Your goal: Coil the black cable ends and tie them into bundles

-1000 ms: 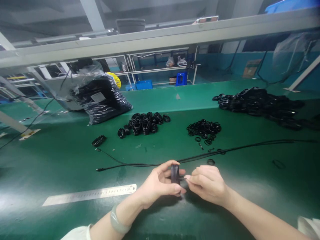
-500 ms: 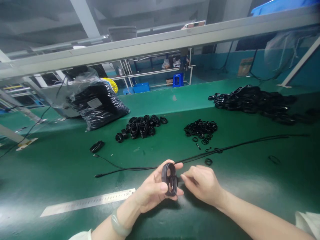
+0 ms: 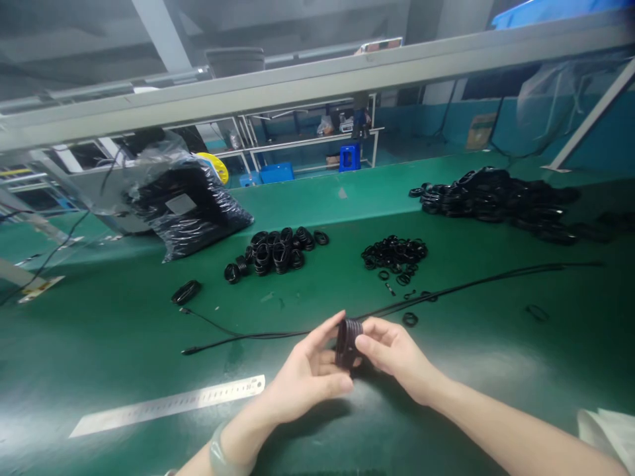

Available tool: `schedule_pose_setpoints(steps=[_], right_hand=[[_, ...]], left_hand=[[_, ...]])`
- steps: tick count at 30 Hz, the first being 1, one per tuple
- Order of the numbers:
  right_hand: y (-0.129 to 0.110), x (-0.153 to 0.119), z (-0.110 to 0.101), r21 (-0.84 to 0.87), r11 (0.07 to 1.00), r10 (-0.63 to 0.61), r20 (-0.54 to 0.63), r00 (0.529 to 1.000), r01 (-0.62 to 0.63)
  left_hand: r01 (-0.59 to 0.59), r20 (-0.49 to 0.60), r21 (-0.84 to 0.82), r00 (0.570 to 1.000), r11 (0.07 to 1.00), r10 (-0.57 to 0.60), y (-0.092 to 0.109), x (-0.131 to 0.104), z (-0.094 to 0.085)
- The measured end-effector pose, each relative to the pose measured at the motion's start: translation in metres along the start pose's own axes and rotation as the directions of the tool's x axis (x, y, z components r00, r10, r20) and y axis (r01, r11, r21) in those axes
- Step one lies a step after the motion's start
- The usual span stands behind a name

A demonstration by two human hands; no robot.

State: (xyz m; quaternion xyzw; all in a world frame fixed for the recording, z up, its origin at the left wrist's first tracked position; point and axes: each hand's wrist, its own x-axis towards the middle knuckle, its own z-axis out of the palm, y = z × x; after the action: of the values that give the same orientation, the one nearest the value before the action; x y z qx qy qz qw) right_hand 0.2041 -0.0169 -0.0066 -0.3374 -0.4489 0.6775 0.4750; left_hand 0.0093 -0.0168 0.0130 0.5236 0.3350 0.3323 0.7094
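Observation:
A small coil of black cable [image 3: 346,342] is upright between my hands, its stacked windings turned to the right. My right hand [image 3: 397,354] is closed on the coil's right side, thumb and fingers pinching it. My left hand [image 3: 310,377] is open around its left side: the index finger reaches along the top, the thumb is apart from it below, and the other fingers are partly hidden behind. Beyond the hands, a long black cable [image 3: 461,285] lies doubled across the green table. A heap of small black rings [image 3: 394,254] lies past it.
Stacked black coils [image 3: 272,251] stand left of centre, with a single coil [image 3: 186,291] nearer. A steel ruler [image 3: 169,404] lies at front left. A plastic bag of black items [image 3: 191,208] is at back left, a large coil pile [image 3: 496,198] at back right. A shelf beam [image 3: 278,86] crosses above.
The coil has turned so its windings face right. My right hand has moved left and taken hold of it, while my left thumb has come off the coil.

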Motion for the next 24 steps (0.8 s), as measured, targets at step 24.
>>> schedule_pose_setpoints(steps=[24], right_hand=[[-0.002, -0.008, -0.018, -0.733, -0.168, -0.779, 0.509, 0.368, 0.659]], left_hand=[[0.102, 0.075, -0.257, 0.993, 0.961, -0.086, 0.001, 0.004, -0.001]])
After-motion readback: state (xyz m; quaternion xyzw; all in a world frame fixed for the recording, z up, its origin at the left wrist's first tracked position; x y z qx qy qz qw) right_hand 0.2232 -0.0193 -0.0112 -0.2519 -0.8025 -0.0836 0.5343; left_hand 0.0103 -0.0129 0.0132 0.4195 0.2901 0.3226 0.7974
